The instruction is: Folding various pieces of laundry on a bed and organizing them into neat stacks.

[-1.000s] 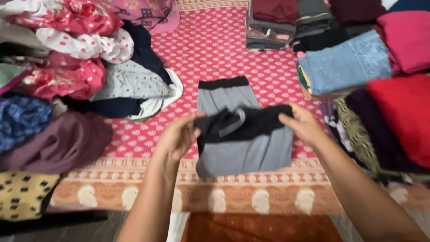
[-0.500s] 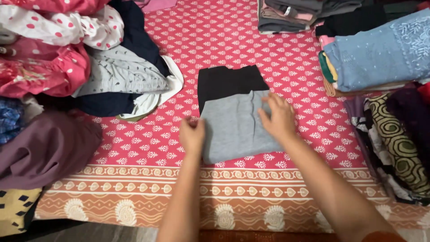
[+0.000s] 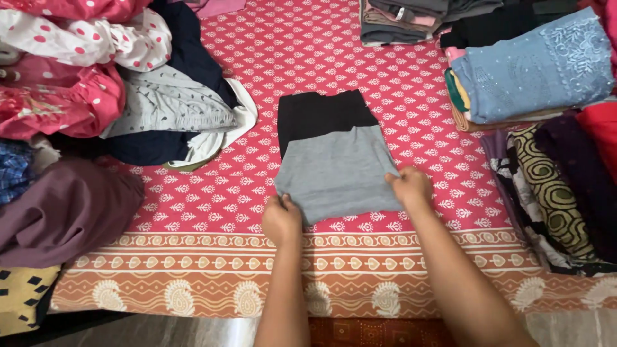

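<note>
- On the red block-printed bedsheet [image 3: 424,109], near its orange paisley border [image 3: 193,244], lies the grey and black knit garment [image 3: 334,160], folded into a compact rectangle with the black part at the far end and the grey part toward the person.
- At the near left corner of that rectangle, the left hand [image 3: 281,220] is curled with its fingers closed on the grey edge, as far as the view shows.
- At the near right corner, the right hand [image 3: 409,186] pinches the grey edge, fingers together on the cloth.
- Judging from its flat, squared shape, this piece looks close to finished: the folds are laid and both hands are at the lower edge. It has not yet joined any stack.
- To the far right sits a stack of folded clothes topped by a pale blue embroidered piece [image 3: 533,64], and beyond it at the top edge a pile of folded dark and grey garments [image 3: 411,19]; these appear to be the work already done.
- Below the blue one lies a black and cream swirl-patterned cloth [image 3: 553,186] among other dark pieces.
- To the left, well apart from the hands, a loose heap waits unfolded: a pink and white polka-dot garment [image 3: 83,32], a grey printed garment [image 3: 173,106], a plum-coloured cloth [image 3: 64,212] and a yellow cloth with black squares [image 3: 22,292]. A good share of the folding seems left.
</note>
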